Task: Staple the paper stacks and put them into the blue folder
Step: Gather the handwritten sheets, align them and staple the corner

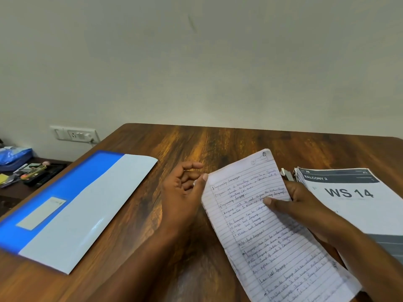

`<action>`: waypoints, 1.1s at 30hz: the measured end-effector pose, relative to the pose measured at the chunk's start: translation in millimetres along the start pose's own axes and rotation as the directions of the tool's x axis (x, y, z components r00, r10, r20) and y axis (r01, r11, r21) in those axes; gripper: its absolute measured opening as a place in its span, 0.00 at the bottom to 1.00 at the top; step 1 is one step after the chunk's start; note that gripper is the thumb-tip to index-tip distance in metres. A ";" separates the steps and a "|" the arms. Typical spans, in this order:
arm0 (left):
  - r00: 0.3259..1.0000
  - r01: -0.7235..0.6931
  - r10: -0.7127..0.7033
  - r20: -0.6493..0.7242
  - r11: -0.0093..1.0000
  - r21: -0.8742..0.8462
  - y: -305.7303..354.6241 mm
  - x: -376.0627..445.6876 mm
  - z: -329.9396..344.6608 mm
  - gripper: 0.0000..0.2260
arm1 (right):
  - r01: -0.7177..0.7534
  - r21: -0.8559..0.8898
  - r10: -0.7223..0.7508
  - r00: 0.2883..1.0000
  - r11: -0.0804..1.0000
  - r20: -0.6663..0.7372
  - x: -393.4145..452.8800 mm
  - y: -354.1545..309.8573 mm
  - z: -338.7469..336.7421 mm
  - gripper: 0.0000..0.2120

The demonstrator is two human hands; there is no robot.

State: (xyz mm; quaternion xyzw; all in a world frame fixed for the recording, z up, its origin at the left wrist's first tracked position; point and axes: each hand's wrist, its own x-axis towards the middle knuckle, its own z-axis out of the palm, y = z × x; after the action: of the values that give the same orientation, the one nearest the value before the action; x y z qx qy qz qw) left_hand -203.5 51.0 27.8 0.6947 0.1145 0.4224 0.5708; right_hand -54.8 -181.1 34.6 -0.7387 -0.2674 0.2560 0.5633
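Grip: your right hand (305, 205) is pinching the handwritten paper stack (261, 225), thumb on top | left hand (185, 184) is steadying its left edge, fingers relaxed | stack's long axis is running toward you | blue folder (72, 205) is lying left of the stack, nearer your left hand | stapler (287, 174) is peeking out just beyond the stack's far right edge.

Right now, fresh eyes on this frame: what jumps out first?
First, the handwritten lined paper stack, held up over the brown wooden table at centre right: the right hand grips its right edge and the left hand touches its left edge with the thumb. Next, the long blue plastic folder lying flat at the left. At far right lies a printed white paper stack marked "WS 14".
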 end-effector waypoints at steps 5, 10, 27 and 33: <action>0.996 0.079 -0.072 0.061 0.990 -0.116 -1.2 3.7 -0.1 0.09 | -0.025 0.039 0.024 1.000 0.999 0.005 1.0 2.5 -3.8 0.16; 0.992 0.075 -0.063 0.112 0.991 -0.107 -2.4 3.3 -1.0 0.09 | 0.085 -0.091 -0.103 0.972 0.992 -0.212 1.8 -1.9 7.2 0.20; 0.960 0.179 -0.149 0.236 0.978 -0.110 -10.0 2.6 -0.8 0.07 | 0.202 -0.038 -0.202 0.906 0.979 -0.371 6.9 6.5 10.2 0.15; 0.951 0.176 -0.139 0.276 0.977 -0.117 -10.0 1.9 -1.3 0.10 | 0.205 0.004 -0.189 0.911 0.979 -0.366 9.0 10.2 8.2 0.16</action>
State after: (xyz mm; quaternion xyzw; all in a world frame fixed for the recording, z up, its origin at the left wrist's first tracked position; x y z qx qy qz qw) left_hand -200.0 56.3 19.8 0.6919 0.0619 0.2852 0.6603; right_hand -52.8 -171.5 22.2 -0.7303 -0.2264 0.0626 0.6415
